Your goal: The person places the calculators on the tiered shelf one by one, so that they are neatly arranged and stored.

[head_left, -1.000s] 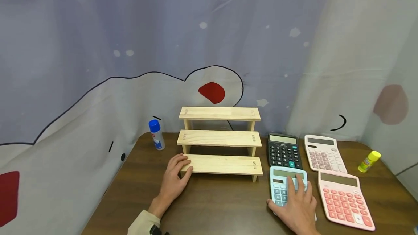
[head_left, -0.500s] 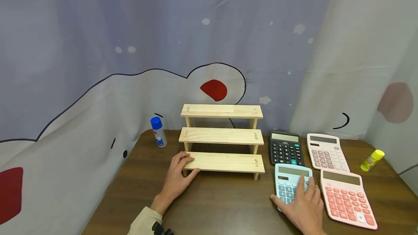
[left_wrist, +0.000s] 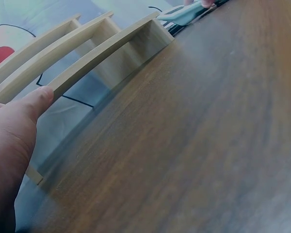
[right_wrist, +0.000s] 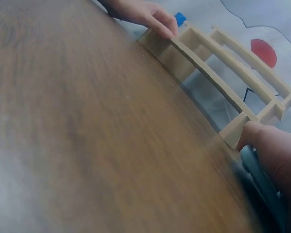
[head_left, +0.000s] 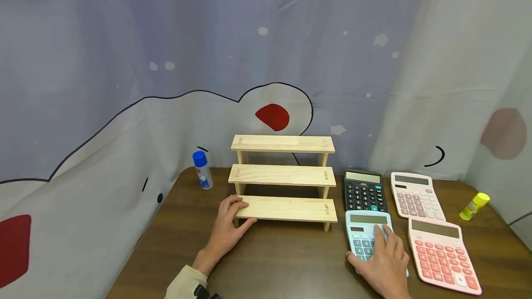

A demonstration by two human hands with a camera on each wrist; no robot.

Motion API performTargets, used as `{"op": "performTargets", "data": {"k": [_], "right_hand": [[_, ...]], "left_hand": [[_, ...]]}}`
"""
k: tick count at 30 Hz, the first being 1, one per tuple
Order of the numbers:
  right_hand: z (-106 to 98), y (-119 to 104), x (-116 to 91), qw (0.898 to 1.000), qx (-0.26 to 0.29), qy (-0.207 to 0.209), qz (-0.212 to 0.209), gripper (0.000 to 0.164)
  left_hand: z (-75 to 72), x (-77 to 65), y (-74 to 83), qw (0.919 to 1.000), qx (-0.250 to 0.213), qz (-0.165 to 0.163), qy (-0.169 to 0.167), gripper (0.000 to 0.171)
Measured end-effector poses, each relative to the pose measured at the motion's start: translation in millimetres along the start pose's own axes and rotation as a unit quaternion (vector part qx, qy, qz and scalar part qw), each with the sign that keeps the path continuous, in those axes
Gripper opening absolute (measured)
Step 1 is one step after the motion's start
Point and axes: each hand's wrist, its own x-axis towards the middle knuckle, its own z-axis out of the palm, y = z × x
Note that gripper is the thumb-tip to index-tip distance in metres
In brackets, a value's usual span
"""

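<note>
Plainly, in the head view the hands work apart. At lower center, the left hand (head_left: 226,227) grips the left end of the lowest board of the wooden stand (head_left: 282,175), probably to steady it. The stand's tiers rise toward the back, leaving each board exposed. At lower right, the right hand (head_left: 384,262) lies over the light blue calculator (head_left: 365,232), fingers spread and thumb by its left edge, a spread that seems suited to guiding it. The black calculator (head_left: 365,190), the white calculator (head_left: 417,197) and the pink calculator (head_left: 444,255) cluster around it, seemingly for that hand's easy reach.

In the left wrist view, the left thumb presses the board's front edge at center left, apparently countering the fingers behind. The light blue calculator shows at the top, right of the stand.

In the right wrist view, the calculator sits beneath the right hand at lower right, near the stand; whether the fingers clamp it cannot be told.
</note>
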Motion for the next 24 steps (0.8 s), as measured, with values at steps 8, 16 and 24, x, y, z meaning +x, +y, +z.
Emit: {"op": "performTargets", "data": {"k": [8,16,24], "right_hand": [[-8.8,0.6,-1.3,0.998,0.018,-0.031,0.056,0.110],[-4.3,-5.2,0.9,0.999,0.038,0.007,0.007,0.107],[2.3,-16.0,-2.9,0.996,0.066,0.056,-0.032,0.103]], "left_hand": [[8.6,-4.8,1.3,0.9998,-0.006,-0.013,-0.016,0.041],[0.9,-1.4,-0.6,0.9995,-0.005,-0.028,-0.016,0.041],[-1.6,-1.2,-0.8,0.9994,-0.001,-0.029,-0.019,0.040]]}}
